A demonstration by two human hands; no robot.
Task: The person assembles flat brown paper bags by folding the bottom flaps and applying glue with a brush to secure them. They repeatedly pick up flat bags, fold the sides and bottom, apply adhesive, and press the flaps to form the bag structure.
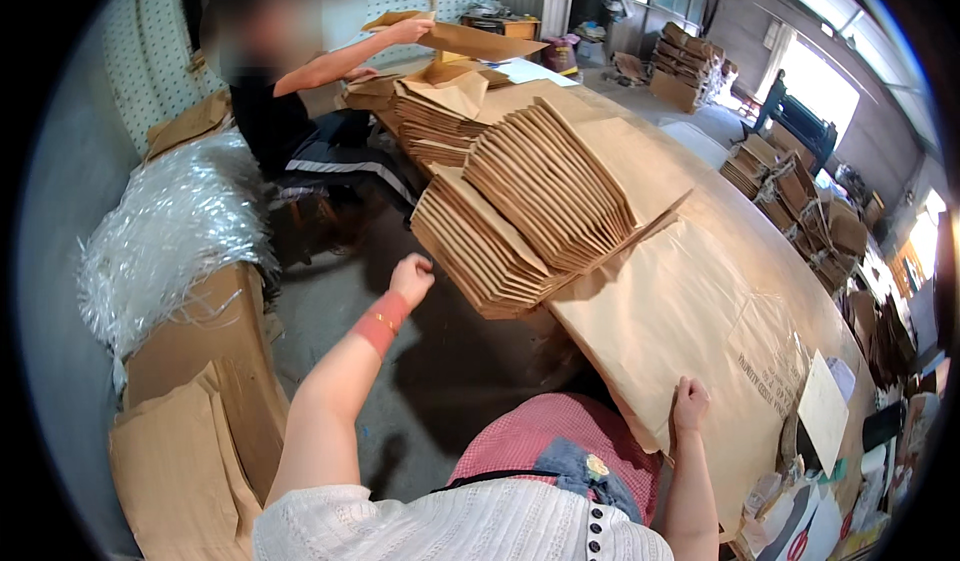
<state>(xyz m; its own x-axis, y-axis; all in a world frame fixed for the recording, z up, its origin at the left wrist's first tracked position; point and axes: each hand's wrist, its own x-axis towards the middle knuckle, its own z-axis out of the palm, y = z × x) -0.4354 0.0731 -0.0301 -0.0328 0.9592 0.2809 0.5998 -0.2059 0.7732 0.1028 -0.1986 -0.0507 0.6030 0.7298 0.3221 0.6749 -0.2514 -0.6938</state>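
Left grip (411,280): fingers curled, beside the folded brown stacks (548,186); cannot tell if anything is held.
Right grip (691,403): fingers bent over the large paper sheet (650,306); cannot tell if it pinches it.
Sheet: flat on the desk (738,239), right of the stacks.
Co-worker's hand (411,30): at another brown sheet (483,42).

1 head-worn fisheye, downward over the table (733,223)
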